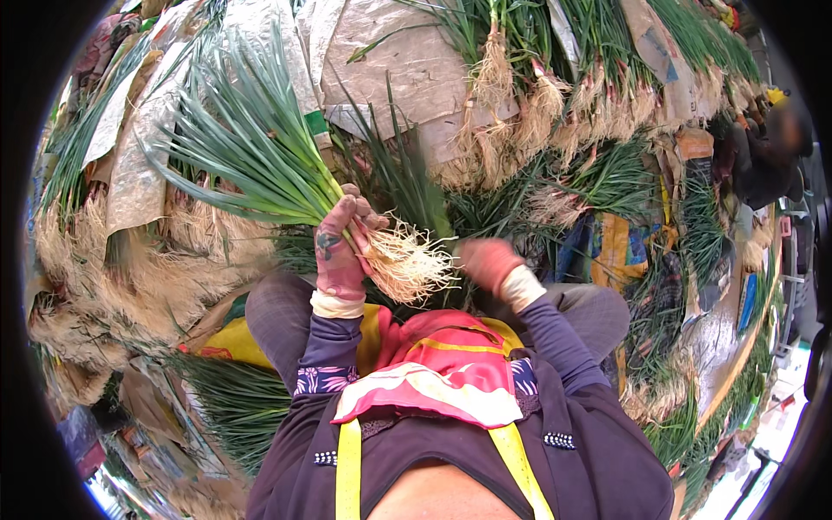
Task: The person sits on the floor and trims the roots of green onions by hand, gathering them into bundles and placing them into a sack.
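My left hand (342, 244), in a stained pink glove, is closed around the lower stems of a bunch of green onions (286, 162). The leaves fan out to the upper left, and the pale, stringy roots (409, 263) point right, towards my other hand. My right hand (489, 263), in a reddish glove, is blurred just right of the root tips; whether its fingers hold anything cannot be made out. Dark green leaves (416, 188), partly blurred, rise between and beyond my hands. A red and yellow apron (448, 351) covers my lap.
Rooted onion bunches (604, 97) line the far side, with sacking (396, 71) between them. More roots (149, 279) are heaped at left. A loose bunch (585, 188) lies beyond my right knee. Green leaves (240, 409) lie by my left side. Another person (767, 149) is at far right.
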Tool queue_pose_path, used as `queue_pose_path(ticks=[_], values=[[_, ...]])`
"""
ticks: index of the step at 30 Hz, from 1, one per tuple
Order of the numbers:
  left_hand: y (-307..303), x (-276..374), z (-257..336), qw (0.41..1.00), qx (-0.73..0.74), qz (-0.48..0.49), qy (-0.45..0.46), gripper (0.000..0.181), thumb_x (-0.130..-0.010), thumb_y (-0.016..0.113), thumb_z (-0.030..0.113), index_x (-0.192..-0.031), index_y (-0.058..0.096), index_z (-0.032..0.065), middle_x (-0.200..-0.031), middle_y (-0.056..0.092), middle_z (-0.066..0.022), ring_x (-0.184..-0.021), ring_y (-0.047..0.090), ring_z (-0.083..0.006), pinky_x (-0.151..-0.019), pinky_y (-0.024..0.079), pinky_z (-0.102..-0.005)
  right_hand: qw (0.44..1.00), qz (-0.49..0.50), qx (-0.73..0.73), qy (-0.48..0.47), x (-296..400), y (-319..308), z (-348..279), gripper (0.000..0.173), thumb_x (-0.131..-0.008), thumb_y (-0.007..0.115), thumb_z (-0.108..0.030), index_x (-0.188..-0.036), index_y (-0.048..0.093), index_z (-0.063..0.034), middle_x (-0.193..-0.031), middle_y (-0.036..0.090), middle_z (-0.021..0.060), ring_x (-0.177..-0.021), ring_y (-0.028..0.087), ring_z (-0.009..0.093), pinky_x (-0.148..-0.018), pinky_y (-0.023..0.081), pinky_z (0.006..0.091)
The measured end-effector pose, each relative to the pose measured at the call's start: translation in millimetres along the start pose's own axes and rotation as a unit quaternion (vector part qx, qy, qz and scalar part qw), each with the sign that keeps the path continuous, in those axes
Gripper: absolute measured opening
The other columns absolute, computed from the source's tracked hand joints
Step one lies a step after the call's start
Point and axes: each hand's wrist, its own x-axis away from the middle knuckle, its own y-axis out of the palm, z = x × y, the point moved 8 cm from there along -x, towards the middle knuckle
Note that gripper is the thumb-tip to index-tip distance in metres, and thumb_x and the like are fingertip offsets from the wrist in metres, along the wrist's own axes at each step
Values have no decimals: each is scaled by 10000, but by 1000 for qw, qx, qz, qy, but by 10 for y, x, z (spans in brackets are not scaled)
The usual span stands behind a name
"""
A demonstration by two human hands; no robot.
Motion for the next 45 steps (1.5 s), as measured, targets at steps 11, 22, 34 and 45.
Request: queue_pose_path(ticks=[11,22,34,45], values=[[-219,-10,-69,997,45,22,-58,243,-786,588,160,-974,510,28,-713,528,-36,-609,528,-151,-604,485,-321,820,357,-175,412,-441,-1647,1523,352,-783,612,-314,-973,579,-20,-808,608,108,-719,583,209,-655,484,317],[-359,18,93,999,16,34,-31,294,-786,597,167,-1015,501,9,-725,535,-28,-606,536,-141,-641,496,-322,894,283,-302,173,-1521,-1464,560,194,-788,509,-181,-865,585,-20,-764,593,179,-694,580,282,-659,469,380],[-428,34,230,981,97,-169,-23,325,-824,548,177,-1116,451,74,-710,487,-12,-663,513,-143,-742,438,-349,962,-259,-81,-20,-362,991,-63,352,-742,511,-243,-999,623,-30,-1032,588,183,-974,569,285,-815,449,351],[-448,32,125,998,-14,2,-57,242,-786,594,157,-977,506,36,-742,549,-55,-648,558,-191,-648,492,-337,953,244,-81,161,-2015,-1599,362,457,-862,427,-426,-821,614,-11,-600,554,111,-461,548,235,-486,459,334]])
